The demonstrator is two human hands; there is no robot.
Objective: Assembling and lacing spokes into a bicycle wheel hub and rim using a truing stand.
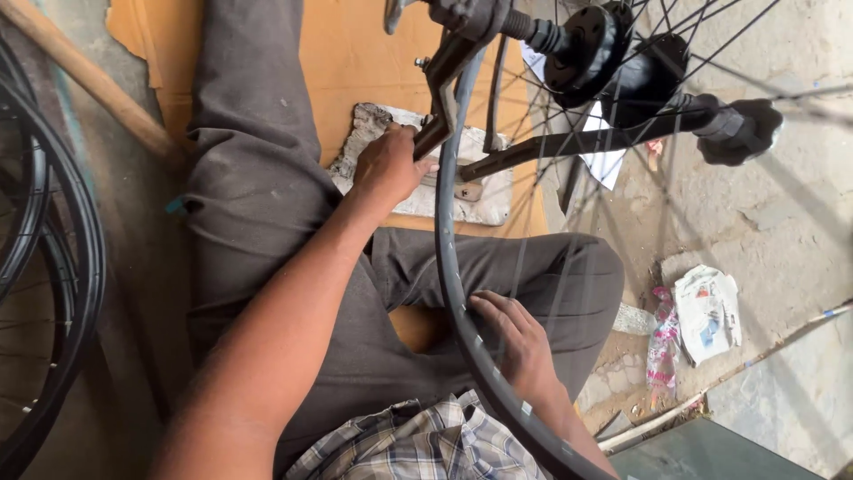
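Rim [449, 267] of a bicycle wheel stands upright between my legs, curving from my lap up to the hub [582, 40] at the top of view, with thin spokes [533, 178] fanning out from the hub. My left hand [386, 169] is clenched around a dark metal arm [440, 111] of the stand that carries the wheel, just beside the rim. My right hand [520, 342] lies on my right thigh behind the rim, fingers loosely spread among the spokes; I cannot tell whether it grips one or only rests there. A dark bar [577, 138] runs from the stand out to the right, ending in a black knob [742, 129]. Under the stand lies a pale, worn slab [484, 204] on a sheet of cardboard [355, 62]. More rims [80, 267] lean at the left, near a wooden handle [89, 80]. Crumpled wrappers [706, 311] lie on the floor [782, 222] to the right.
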